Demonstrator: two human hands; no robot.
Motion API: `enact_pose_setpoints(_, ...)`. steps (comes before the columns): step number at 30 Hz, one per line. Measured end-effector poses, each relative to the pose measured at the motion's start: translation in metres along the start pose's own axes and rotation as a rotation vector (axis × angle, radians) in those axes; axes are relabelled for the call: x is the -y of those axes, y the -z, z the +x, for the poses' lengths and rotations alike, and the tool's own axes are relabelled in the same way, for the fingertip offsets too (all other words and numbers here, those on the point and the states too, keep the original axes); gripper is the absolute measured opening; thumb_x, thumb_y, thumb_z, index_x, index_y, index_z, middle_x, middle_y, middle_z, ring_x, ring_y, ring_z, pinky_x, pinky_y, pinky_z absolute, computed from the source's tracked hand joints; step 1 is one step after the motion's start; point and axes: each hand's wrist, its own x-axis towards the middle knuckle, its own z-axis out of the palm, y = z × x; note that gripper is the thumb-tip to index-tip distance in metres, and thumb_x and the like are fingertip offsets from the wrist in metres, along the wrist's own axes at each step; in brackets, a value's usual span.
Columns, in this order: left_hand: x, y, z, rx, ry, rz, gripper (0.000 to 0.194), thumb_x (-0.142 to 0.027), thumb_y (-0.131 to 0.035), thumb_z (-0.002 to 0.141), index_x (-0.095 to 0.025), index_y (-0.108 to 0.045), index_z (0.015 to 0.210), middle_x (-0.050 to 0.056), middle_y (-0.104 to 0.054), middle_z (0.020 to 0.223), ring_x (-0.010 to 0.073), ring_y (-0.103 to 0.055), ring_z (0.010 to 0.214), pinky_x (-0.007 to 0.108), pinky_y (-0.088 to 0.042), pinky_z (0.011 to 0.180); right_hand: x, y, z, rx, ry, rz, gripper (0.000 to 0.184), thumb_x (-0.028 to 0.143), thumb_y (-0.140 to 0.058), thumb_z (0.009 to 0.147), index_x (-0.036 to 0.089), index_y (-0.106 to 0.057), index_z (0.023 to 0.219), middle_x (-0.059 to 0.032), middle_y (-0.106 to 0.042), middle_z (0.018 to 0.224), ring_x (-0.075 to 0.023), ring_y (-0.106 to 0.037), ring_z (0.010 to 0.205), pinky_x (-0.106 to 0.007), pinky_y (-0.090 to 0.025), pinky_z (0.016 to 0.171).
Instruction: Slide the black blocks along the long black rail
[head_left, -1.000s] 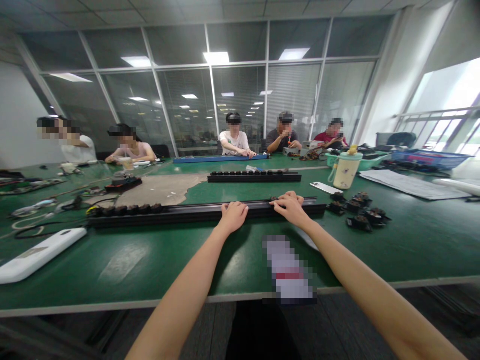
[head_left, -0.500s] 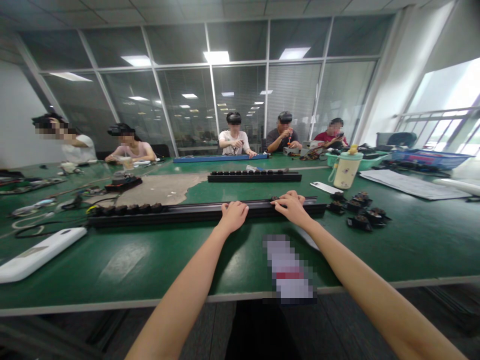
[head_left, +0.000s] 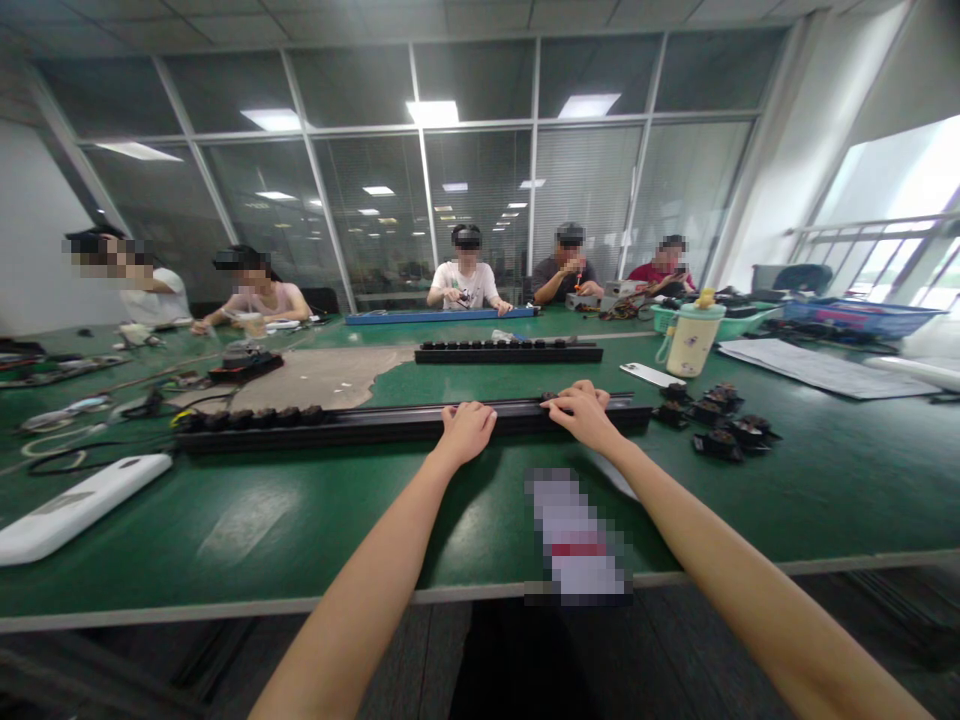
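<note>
A long black rail lies across the green table in front of me. Several dark round-topped modules sit in a row at its left end. My left hand is closed over the rail near its middle, thumb at the near side. Farther right, my right hand pinches a small dark module at the rail's top; the fingers hide most of it. Several loose black modules lie on the table beyond the rail's right end.
A second black rail with modules stands farther back. Phones lie nearby, one white at left, one blurred at the near edge. A cream cup, papers and a blue basket are at right. Several people sit opposite.
Both my hands and the rail look unmoved. Across the table, the person at the blue bar has shifted a hand, and another person at left has extended an arm.
</note>
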Motion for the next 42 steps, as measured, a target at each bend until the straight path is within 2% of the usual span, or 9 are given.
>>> enact_pose_setpoints(10,0.002,-0.002,0.001,-0.011,-0.002,-0.008,0.038,-0.034,-0.033,0.108,-0.026,-0.07,0.112,0.008,-0.069,0.128,0.0253,-0.056,0.123,0.049,-0.03,0.106,0.002,0.001,0.0,-0.008,0.005,-0.009,0.034,0.036,-0.052,0.099,0.031,-0.084,0.109,-0.0104,-0.074,0.115,-0.0305,-0.043,0.116,-0.045,-0.023,0.092)
enact_pose_setpoints(21,0.008,-0.005,0.008,-0.028,-0.019,-0.019,0.039,-0.036,-0.033,0.107,-0.027,-0.071,0.112,0.008,-0.07,0.126,0.0271,-0.057,0.121,0.054,-0.03,0.106,0.01,0.008,0.003,0.03,-0.02,0.002,0.033,0.034,-0.052,0.099,0.032,-0.083,0.11,-0.01,-0.072,0.117,-0.0297,-0.04,0.116,-0.045,-0.022,0.093)
enact_pose_setpoints(42,0.01,-0.003,0.009,-0.015,-0.035,0.002,0.039,-0.036,-0.034,0.106,-0.027,-0.071,0.109,0.008,-0.071,0.126,0.027,-0.058,0.122,0.051,-0.031,0.105,0.011,0.01,0.003,0.024,-0.04,-0.004,0.033,0.033,-0.052,0.099,0.031,-0.083,0.109,-0.0089,-0.073,0.118,-0.0282,-0.039,0.117,-0.044,-0.021,0.093)
